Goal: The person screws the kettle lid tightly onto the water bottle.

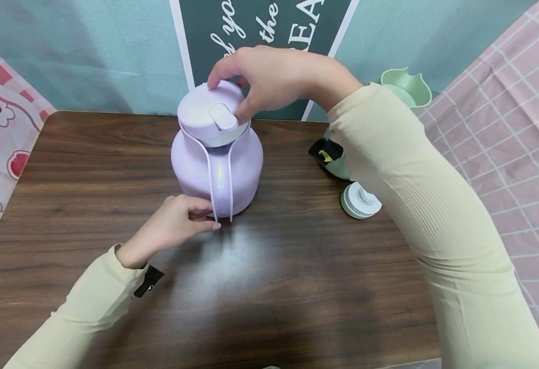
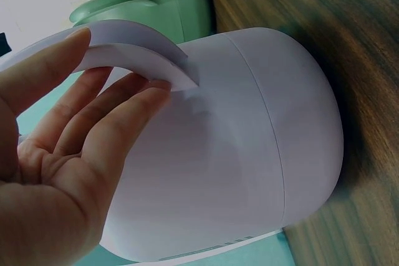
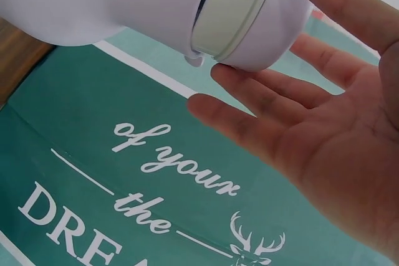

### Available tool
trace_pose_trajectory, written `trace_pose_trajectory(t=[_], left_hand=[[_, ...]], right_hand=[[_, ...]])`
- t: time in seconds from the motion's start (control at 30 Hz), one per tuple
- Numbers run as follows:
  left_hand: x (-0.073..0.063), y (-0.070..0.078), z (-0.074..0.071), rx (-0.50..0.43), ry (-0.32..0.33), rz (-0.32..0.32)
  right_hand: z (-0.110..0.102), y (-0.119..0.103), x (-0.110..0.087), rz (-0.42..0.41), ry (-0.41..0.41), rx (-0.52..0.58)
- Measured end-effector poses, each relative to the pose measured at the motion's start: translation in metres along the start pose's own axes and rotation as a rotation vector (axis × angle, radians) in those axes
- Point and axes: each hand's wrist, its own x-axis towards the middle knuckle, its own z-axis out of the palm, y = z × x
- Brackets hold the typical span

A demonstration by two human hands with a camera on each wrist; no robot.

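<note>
A lilac thermos jug [image 1: 246,164] stands upright at the back of the wooden table. Its handle [image 1: 221,179] faces the person. My left hand [image 1: 170,223] pinches the handle's lower part, thumb on one side and fingers on the other; the left wrist view shows these fingers [image 2: 134,107] along the handle's inner edge. Up top, my right hand [image 1: 274,77] grips the jug's lid [image 1: 200,110], with the thumb near the lid's raised tab [image 1: 223,117]. In the right wrist view the lid [image 3: 274,35] sits tilted on the neck, a dark gap showing beneath its pale rim.
Partly behind the right sleeve stands a green jug [image 1: 338,168] with a scalloped green top [image 1: 410,87]. A round white and green cap [image 1: 360,201] lies in front of it. Blue cloth [image 1: 112,61] with a dark green lettered panel [image 1: 269,25] hangs behind the table.
</note>
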Motion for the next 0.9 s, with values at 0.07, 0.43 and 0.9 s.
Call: trace_pose_trajectory(t=[0.07,0.43,0.9], left_hand=[[0.0002,-0.0002,0.0001,0.001,-0.002,-0.002],[0.0003,0.0007,0.0018,-0.012,-0.007,-0.008],[-0.0003,0.0006,0.0016,-0.010,-0.004,0.000]], right_hand=[[0.0011,0.0005,-0.0007,0.007,0.014,0.001],[0.0076,-0.0001,-0.0085,0.046,0.057,0.047],[0.0069,-0.0014,-0.0066,0.041,0.033,0.046]])
